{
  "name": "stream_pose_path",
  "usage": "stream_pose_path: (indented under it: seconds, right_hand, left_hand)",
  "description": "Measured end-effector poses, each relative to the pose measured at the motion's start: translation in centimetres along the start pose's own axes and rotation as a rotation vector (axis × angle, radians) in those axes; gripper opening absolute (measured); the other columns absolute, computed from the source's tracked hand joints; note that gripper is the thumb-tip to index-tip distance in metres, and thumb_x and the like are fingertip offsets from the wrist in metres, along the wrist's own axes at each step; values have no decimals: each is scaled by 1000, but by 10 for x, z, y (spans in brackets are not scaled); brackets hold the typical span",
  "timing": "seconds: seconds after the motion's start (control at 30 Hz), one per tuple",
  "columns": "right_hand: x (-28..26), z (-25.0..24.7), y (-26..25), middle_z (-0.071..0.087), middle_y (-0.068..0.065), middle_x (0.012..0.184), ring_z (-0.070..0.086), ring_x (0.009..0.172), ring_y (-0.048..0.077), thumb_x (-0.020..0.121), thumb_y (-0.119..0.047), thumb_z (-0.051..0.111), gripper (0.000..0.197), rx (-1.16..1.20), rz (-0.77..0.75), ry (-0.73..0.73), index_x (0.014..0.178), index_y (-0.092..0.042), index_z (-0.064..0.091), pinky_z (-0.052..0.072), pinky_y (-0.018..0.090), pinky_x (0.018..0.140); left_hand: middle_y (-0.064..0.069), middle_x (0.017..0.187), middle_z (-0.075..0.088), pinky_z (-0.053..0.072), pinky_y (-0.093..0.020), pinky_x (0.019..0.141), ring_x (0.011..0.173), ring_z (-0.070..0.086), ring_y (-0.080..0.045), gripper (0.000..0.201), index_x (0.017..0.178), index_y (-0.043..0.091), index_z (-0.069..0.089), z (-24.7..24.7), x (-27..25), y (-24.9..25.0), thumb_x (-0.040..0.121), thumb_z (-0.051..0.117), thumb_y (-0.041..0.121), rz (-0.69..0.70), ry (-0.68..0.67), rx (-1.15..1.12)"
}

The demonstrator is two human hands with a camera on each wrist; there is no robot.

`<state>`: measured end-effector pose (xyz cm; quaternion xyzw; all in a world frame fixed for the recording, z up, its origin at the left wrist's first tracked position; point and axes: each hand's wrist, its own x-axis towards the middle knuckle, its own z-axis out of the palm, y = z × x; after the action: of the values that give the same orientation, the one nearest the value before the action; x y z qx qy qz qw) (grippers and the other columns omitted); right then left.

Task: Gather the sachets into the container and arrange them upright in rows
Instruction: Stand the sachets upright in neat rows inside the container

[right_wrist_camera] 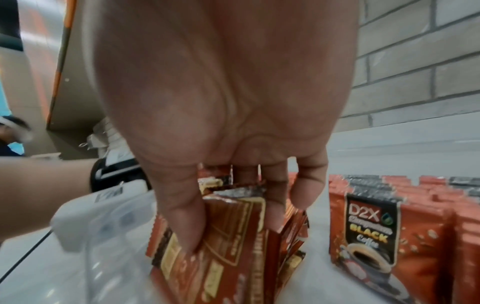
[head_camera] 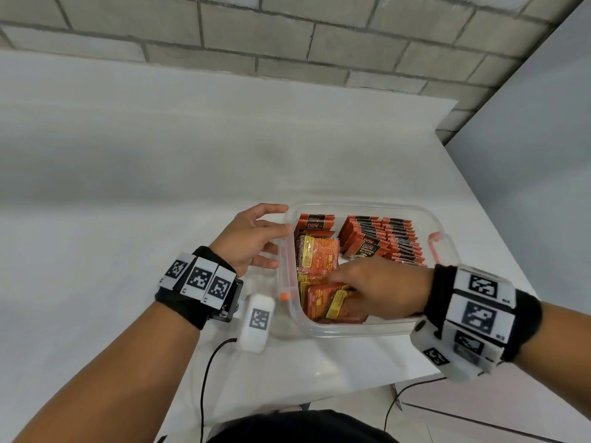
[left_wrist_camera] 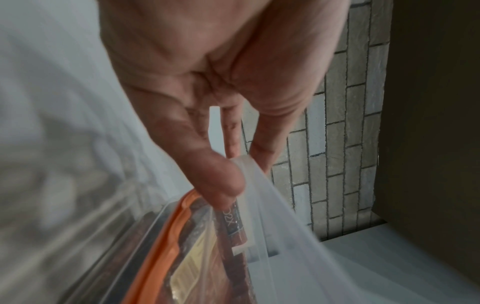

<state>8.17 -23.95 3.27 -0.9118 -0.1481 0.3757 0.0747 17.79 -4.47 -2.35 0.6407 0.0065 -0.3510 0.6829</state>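
A clear plastic container (head_camera: 361, 330) stands on the white table. In its right half, red-and-black coffee sachets (head_camera: 383, 238) stand upright in tight rows (right_wrist_camera: 369, 236). Its left half holds loose sachets (head_camera: 316, 254) lying flat or leaning. My right hand (head_camera: 343, 289) is inside the container at the front left. In the right wrist view this hand (right_wrist_camera: 233, 232) pinches a bunch of sachets (right_wrist_camera: 233, 271) between thumb and fingers. My left hand (head_camera: 271, 238) rests with loosely straight fingers against the container's left rim (left_wrist_camera: 272, 216). Its thumb (left_wrist_camera: 221, 181) touches the rim.
Orange clips sit on the container's left (head_camera: 283, 295) and right (head_camera: 433, 247) sides. The table's right edge (head_camera: 499, 238) runs close beside the container and the front edge lies just below it. A grey brick wall (head_camera: 287, 36) stands behind. Cables (head_camera: 204, 378) hang off the front.
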Motion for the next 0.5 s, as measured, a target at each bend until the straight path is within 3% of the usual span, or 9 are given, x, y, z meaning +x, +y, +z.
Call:
stream_pose_path:
  seconds: [0.07, 0.17, 0.2, 0.23, 0.33, 0.37, 0.43, 0.5]
  right_hand:
    - [-8, -9, 8, 65, -3, 101, 62, 90, 16, 91, -28, 58, 20, 187, 34, 43, 110, -24, 57, 53, 34, 82]
    - [-17, -21, 14, 63, -20, 94, 59, 83, -7, 92, -23, 59, 16, 371, 74, 71, 96, -38, 54, 45, 7, 70]
    - [-17, -22, 15, 62, -20, 93, 59, 82, -7, 93, -22, 59, 17, 383, 90, 68, 96, -37, 54, 44, 6, 68]
    - [-16, -22, 13, 63, -16, 95, 60, 84, -2, 92, -22, 59, 12, 381, 114, 51, 98, -33, 56, 48, 11, 71]
    - [-3, -11, 9, 64, 4, 105, 64, 92, 21, 89, -28, 60, 22, 293, 125, -33, 108, -18, 58, 55, 42, 83]
    - [0, -9, 6, 63, 5, 106, 63, 93, 23, 89, -29, 60, 24, 247, 126, -59, 109, -17, 56, 54, 45, 83]
    - [5, -5, 3, 61, 3, 106, 59, 93, 20, 91, -28, 57, 22, 164, 101, -80, 111, -18, 53, 53, 40, 85]
    - [7, -3, 0, 58, 1, 111, 55, 98, 18, 93, -27, 55, 35, 116, 78, -68, 125, -15, 50, 50, 33, 88]
  left_hand:
    - [-5, 98, 67, 50, -27, 49, 69, 63, -18, 35, 117, 30, 61, 0, 0, 0, 85, 71, 19, 0, 0, 3]
    - [-8, 103, 66, 50, -27, 49, 70, 60, -20, 34, 115, 30, 62, 0, 0, 0, 85, 71, 19, -1, -2, -2]
    - [-9, 103, 66, 50, -27, 49, 70, 60, -20, 33, 115, 30, 62, 0, 0, 0, 85, 71, 19, -2, -2, 0]
    - [-9, 103, 66, 50, -27, 49, 70, 59, -19, 33, 114, 31, 62, 0, 1, 0, 85, 71, 19, -3, -2, 4]
    - [-8, 102, 67, 50, -26, 49, 71, 60, -20, 33, 114, 31, 62, 0, 0, 0, 84, 71, 19, 0, -4, 9]
    - [-8, 102, 67, 49, -26, 48, 71, 60, -20, 33, 114, 30, 62, 0, 0, 0, 84, 71, 20, 0, -4, 11]
    - [-7, 102, 67, 49, -26, 48, 70, 60, -20, 32, 114, 30, 62, 0, 0, -1, 84, 71, 20, -1, 3, 14]
    - [-7, 101, 66, 49, -27, 49, 69, 61, -18, 32, 114, 31, 62, 0, 0, -2, 84, 71, 21, -1, 5, 13]
